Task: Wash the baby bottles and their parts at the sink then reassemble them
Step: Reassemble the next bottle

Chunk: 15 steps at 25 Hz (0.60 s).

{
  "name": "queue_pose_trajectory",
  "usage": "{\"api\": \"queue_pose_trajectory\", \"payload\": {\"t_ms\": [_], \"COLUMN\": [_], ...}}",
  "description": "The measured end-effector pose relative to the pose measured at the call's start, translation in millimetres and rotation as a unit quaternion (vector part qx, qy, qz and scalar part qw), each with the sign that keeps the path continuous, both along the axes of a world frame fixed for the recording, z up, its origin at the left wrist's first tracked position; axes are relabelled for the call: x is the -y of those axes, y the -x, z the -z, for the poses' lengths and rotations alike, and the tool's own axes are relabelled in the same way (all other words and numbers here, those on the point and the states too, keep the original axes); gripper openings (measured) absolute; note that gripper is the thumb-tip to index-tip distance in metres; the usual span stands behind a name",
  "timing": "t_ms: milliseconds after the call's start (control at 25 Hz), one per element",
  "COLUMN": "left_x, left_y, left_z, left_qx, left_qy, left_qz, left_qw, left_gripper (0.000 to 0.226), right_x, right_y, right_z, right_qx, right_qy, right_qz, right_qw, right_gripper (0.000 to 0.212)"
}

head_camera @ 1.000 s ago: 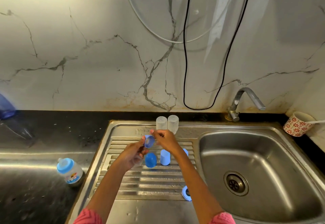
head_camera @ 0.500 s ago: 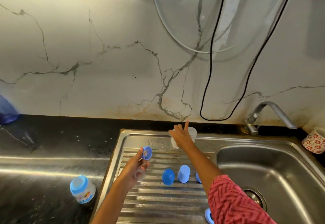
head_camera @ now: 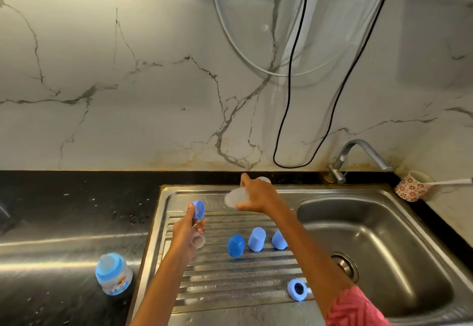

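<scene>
Right hand [head_camera: 256, 197] grips clear bottle body [head_camera: 236, 197] near drainboard [head_camera: 230, 287] back edge; bottle tipped sideways, long axis toward left edge, index finger straight. Second clear body [head_camera: 263, 179] behind hand. Left hand [head_camera: 185, 233] pinches blue collar [head_camera: 198, 209], clear nipple [head_camera: 197, 240] under curled fingers. Three blue caps [head_camera: 256, 239] mid-drainboard.

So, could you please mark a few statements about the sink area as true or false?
1. The right hand grips a clear bottle body. True.
2. Three blue caps stand on the drainboard. True.
3. Water runs from the tap. False: no water shows.
4. The left hand holds nothing. False: it holds a blue collar and a clear teat.
5. The assembled bottle sits inside the basin. False: it is on the dark counter.
</scene>
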<state>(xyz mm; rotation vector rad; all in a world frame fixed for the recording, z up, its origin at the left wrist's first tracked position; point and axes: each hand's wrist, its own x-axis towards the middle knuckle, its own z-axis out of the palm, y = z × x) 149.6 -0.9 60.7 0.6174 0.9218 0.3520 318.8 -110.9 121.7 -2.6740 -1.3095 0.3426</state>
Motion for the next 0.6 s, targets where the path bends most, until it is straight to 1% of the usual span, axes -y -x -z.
{"api": "queue_pose_trajectory", "payload": {"t_ms": [40, 120, 200, 240, 360, 440, 520, 600], "left_x": [3.5, 11.9, 23.6, 30.5, 47.5, 50.5, 49.8, 51.6], "left_y": [1.5, 4.0, 6.7, 6.7, 9.3, 14.0, 20.0, 24.4], "left_z": [-2.9, -6.5, -11.0, -14.1, -22.1, -24.4, -26.3, -30.7], "left_qx": [0.0, 0.006, 0.016, 0.022, 0.044, 0.044, 0.038, 0.041], "left_qy": [0.002, 0.015, 0.012, 0.006, -0.001, -0.01, -0.044, -0.098], "left_qz": [-0.004, -0.014, -0.016, -0.016, -0.022, -0.018, -0.006, 0.002], "left_qw": [1.0, 1.0, 1.0, 1.0, 0.999, 0.999, 0.998, 0.994], "left_gripper": [0.039, 0.037, 0.035, 0.033, 0.032, 0.03, 0.028, 0.031], "right_x": [7.6, 17.1, 28.7, 32.7, 44.8, 51.2, 55.5, 57.8], "right_y": [6.7, 22.0, 46.2, 58.6, 82.6, 88.8, 97.0, 104.6], "right_z": [-2.4, -4.7, 1.2, 7.6, 26.3, 29.8, 29.9, 31.2], "right_qx": [-0.01, -0.077, -0.142, -0.147, -0.075, -0.022, 0.015, 0.035], "right_qy": [-0.039, -0.161, -0.218, -0.233, -0.256, -0.263, -0.265, -0.271], "right_qz": [0.006, 0.016, -0.013, -0.026, -0.044, -0.047, -0.048, -0.047], "right_qw": [0.999, 0.984, 0.965, 0.961, 0.963, 0.963, 0.963, 0.961], "right_gripper": [0.06, 0.062, 0.065, 0.065, 0.06, 0.059, 0.061, 0.06]}}
